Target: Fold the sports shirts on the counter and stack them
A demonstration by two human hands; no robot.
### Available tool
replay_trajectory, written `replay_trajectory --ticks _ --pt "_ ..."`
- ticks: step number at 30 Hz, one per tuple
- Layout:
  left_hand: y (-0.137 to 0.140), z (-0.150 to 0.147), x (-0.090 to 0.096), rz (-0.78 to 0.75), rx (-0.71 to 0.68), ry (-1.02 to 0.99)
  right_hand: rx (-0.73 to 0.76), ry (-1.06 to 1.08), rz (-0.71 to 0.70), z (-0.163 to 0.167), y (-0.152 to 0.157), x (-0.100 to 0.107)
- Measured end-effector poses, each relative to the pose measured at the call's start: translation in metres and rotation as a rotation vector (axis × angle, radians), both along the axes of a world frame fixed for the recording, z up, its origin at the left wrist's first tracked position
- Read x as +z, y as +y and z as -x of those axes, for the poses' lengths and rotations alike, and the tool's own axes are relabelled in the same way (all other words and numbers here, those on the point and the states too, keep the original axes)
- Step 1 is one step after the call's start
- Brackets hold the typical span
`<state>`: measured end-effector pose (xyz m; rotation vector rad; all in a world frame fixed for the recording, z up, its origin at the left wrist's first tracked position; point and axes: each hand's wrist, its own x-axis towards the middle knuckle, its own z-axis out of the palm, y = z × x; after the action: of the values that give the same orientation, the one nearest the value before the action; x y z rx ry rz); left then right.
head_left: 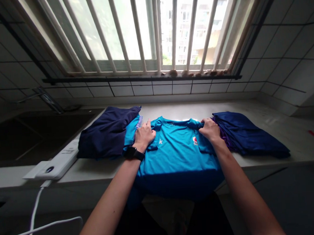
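A bright blue T-shirt point(178, 144) lies front up on the counter, its collar toward the window and its lower part hanging over the front edge. My left hand point(145, 135), with a black watch on the wrist, is closed on the shirt's left shoulder as I see it. On the opposite shoulder, my right hand point(210, 129) grips the fabric, fingers curled and partly hidden. Beside my left hand sits a pile of folded clothes point(104, 133), dark navy on top with blue and lilac below. Another folded pile point(247, 133), navy over purple, is just right of my right hand.
A white power strip point(60, 160) lies by the left pile, its white cable point(36, 206) dropping over the counter edge. Farther left is a dark sink point(93, 114) with a faucet point(48, 99). A barred window point(141, 33) is behind the counter point(269, 124).
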<state>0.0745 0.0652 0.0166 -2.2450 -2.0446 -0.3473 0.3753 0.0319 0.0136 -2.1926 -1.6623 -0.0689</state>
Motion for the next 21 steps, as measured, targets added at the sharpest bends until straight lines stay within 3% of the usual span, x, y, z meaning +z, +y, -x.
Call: replay_trajectory --ticks 10,14,21 --pt "-0.003 -0.001 0.005 -0.02 0.009 -0.05 0.032 0.055 -0.041 -0.002 -0.003 0.002" --pt "0.006 0.001 0.0 -0.021 -0.021 -0.075 0.157 0.136 -0.106 -0.003 -0.001 0.002" --pt "0.025 0.012 -0.01 0.068 -0.101 -0.227 0.294 0.1 0.062 -0.003 0.0 -0.003"
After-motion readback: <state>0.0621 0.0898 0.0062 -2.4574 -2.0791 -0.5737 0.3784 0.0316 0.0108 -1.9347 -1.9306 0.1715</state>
